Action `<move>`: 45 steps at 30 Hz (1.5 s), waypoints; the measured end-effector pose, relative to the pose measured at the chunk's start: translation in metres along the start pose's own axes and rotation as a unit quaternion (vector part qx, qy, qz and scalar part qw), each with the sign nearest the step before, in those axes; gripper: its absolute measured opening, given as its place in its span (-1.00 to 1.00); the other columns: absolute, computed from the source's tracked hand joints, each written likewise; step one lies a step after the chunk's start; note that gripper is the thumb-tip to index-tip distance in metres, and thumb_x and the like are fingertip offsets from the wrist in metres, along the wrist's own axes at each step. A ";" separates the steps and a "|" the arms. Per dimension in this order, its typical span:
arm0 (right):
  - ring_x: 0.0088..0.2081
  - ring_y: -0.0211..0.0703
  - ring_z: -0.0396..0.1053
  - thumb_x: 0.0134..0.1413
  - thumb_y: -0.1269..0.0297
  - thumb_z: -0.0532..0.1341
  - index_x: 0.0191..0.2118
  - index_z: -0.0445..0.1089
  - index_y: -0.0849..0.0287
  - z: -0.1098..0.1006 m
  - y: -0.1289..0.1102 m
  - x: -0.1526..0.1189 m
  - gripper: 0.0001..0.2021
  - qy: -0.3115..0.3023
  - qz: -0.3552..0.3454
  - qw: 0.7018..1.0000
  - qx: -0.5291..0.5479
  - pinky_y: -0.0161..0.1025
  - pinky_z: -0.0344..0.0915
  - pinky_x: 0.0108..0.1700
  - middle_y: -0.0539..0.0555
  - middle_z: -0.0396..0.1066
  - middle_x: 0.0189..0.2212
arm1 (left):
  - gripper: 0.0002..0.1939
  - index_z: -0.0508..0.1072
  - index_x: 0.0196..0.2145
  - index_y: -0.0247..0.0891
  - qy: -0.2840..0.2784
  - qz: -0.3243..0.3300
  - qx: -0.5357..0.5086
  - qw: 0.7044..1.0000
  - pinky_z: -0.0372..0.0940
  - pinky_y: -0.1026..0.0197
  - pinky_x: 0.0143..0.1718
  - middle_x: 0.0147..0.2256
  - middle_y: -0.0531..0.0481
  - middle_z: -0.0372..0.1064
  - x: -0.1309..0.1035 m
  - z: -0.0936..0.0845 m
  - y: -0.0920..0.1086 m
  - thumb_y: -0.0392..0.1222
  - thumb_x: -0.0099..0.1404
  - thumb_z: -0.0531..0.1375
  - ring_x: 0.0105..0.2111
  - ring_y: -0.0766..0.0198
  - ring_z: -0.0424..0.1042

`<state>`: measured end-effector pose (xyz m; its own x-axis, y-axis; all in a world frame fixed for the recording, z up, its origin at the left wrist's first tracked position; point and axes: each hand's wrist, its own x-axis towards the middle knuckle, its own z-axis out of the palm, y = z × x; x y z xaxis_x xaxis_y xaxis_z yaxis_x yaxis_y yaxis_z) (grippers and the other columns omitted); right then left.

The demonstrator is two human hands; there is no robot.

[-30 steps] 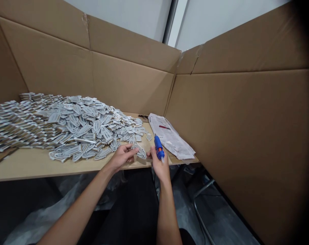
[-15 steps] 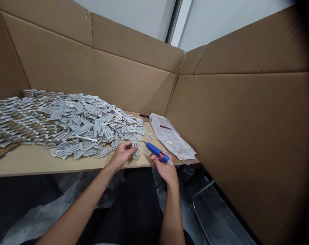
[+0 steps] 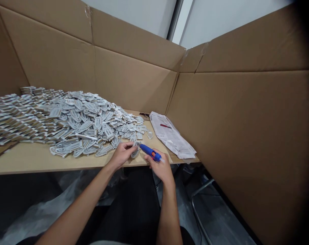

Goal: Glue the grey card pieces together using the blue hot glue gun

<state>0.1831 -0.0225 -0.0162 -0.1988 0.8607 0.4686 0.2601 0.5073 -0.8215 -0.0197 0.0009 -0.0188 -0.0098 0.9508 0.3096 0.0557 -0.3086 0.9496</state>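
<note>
Left hand [image 3: 122, 155]: pinching grey piece [image 3: 134, 153] above front of desk [image 3: 80, 163]. Piece likely light, thin, fairly stiff; hold by edge. Right hand [image 3: 163, 169]: grasping blue glue gun [image 3: 148, 151], tip at piece, contact unclear. Gun likely rigid; grip body, not tip.

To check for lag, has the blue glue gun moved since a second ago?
Yes; the blue glue gun moved left, away from the printed paper.

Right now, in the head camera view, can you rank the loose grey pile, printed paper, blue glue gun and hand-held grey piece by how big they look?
1. Loose grey pile
2. Printed paper
3. Blue glue gun
4. Hand-held grey piece, judged by what shows; part of it is hidden
</note>
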 end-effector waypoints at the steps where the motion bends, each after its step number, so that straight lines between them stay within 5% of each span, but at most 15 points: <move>1: -0.54 -0.24 0.19 0.20 -0.12 0.37 -0.43 0.31 0.15 0.000 0.000 0.000 -0.55 -0.001 -0.001 1.000 -0.002 -0.34 0.14 -0.50 -0.08 0.21 -0.56 | -0.70 0.48 -0.55 -0.28 0.000 0.002 0.003 1.000 0.14 0.27 -0.46 -0.55 0.03 0.36 0.000 0.000 0.000 -0.01 0.15 0.32 -0.48 0.26 0.31; 13: -0.55 -0.23 0.16 0.22 -0.14 0.36 -0.39 0.46 0.18 -0.001 -0.005 -0.001 -0.57 -0.005 -0.001 0.999 -0.032 -0.32 0.09 -0.50 -0.08 0.23 -0.58 | -0.74 0.52 -0.52 -0.29 -0.011 0.021 0.019 1.000 0.11 0.27 -0.45 -0.53 0.04 0.34 -0.001 -0.003 -0.003 -0.06 0.20 0.28 -0.48 0.29 0.26; 20: -0.51 -0.19 0.22 0.26 -0.12 0.33 -0.28 0.55 0.18 -0.002 -0.015 -0.002 -0.60 -0.032 0.003 0.998 -0.061 -0.33 0.14 -0.47 -0.05 0.34 -0.55 | -0.74 0.55 -0.47 -0.31 -0.015 -0.036 0.003 0.999 0.02 0.29 -0.51 -0.57 0.09 0.29 -0.001 -0.001 -0.003 -0.03 0.17 0.28 -0.55 0.35 0.19; 28: -0.53 -0.15 0.29 0.24 -0.08 0.36 -0.30 0.53 0.12 0.001 -0.029 -0.006 -0.66 -0.047 0.029 0.996 -0.076 -0.30 0.18 -0.47 -0.01 0.40 -0.53 | -0.70 0.40 -0.60 -0.29 -0.036 -0.015 0.017 0.999 -0.07 0.29 -0.52 -0.61 0.11 0.15 -0.003 0.000 0.003 -0.05 0.15 0.26 -0.56 0.38 0.09; 45: -0.60 -0.18 0.37 0.23 -0.11 0.36 -0.32 0.52 0.17 -0.007 -0.031 -0.007 -0.61 -0.010 0.057 0.998 -0.037 -0.33 0.24 -0.54 -0.06 0.36 -0.57 | -0.75 0.58 -0.46 -0.32 -0.012 -0.053 -0.022 0.998 0.03 0.28 -0.52 -0.55 0.07 0.33 0.003 -0.002 -0.010 -0.05 0.16 0.33 -0.54 0.36 0.19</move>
<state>0.1827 -0.0438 0.0087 -0.1834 0.9121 0.3666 0.3509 0.4091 -0.8423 -0.0223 0.0068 -0.0277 0.0109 0.9784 0.2065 0.0108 -0.2066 0.9784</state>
